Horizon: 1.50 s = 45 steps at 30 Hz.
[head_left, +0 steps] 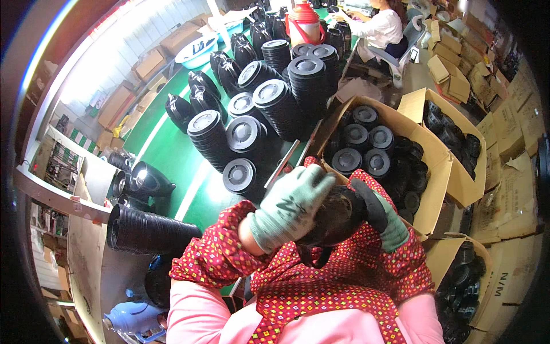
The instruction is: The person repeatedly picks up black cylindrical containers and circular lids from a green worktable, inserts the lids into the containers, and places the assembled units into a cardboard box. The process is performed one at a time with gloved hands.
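knit cloth gloves (pixel 289 207), glossy black plastic part (pixel 335 221)

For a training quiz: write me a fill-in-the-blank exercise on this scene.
1. Both hands, left hand and right hand, wear ____ gloves.
2. The hands hold a dark kettle body over a red patterned ____.
3. The stacked lids stand on a ____ table.
4. The open box is made of ____.

Missing words: green; apron; green; cardboard

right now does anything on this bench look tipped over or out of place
One thing: a long stack of black discs lies on its side at the bench's left end, while the other stacks stand upright. Both gloved hands, left hand and right hand, grip a black part; nothing looks spilled.
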Available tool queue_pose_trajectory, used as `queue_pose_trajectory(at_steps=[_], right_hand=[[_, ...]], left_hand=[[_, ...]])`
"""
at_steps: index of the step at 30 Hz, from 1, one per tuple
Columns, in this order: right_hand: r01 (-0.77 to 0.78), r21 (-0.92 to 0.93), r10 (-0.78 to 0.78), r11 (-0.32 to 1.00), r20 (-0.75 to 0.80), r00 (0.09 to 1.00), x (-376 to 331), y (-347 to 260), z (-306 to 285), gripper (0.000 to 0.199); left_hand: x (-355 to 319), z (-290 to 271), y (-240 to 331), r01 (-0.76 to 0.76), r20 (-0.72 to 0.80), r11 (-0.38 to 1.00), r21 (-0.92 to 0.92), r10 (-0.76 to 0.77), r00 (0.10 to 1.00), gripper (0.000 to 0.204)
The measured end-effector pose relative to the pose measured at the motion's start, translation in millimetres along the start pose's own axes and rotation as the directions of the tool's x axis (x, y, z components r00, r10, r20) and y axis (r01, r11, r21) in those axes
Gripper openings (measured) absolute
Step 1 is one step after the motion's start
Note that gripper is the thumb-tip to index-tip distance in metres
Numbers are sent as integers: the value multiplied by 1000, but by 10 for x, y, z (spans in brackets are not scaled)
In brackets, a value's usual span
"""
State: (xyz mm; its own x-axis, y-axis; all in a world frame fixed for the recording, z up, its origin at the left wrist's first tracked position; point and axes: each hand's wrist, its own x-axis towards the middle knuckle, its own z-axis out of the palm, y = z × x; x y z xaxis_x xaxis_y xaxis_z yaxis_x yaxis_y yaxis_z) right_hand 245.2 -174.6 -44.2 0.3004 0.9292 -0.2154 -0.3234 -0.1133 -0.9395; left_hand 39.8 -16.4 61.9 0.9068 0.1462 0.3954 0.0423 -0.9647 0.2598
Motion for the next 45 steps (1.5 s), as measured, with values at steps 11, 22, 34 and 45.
queue_pose_trajectory(at_steps=[11,22,34,45], right_hand=[[199,-29,-201,980,-224,954,660,692,-601,25],[174,142,-152,974,-158,976,576,701,-624,26],[429,-451,-292,783,342,893,658,-303,-457,27],[644,-439,-513,627,390,765,1464,318,-844,26]], left_hand=[[-740,1128,278,-28,336,691,-722,387,859,62],[-812,1586,-1699,644,337,706,295,-708,621,103],[-209,847,-1326,537,170,673,-509,-533,829,56],[1011,359,-820,327,427,749,-577,-65,902,93]])
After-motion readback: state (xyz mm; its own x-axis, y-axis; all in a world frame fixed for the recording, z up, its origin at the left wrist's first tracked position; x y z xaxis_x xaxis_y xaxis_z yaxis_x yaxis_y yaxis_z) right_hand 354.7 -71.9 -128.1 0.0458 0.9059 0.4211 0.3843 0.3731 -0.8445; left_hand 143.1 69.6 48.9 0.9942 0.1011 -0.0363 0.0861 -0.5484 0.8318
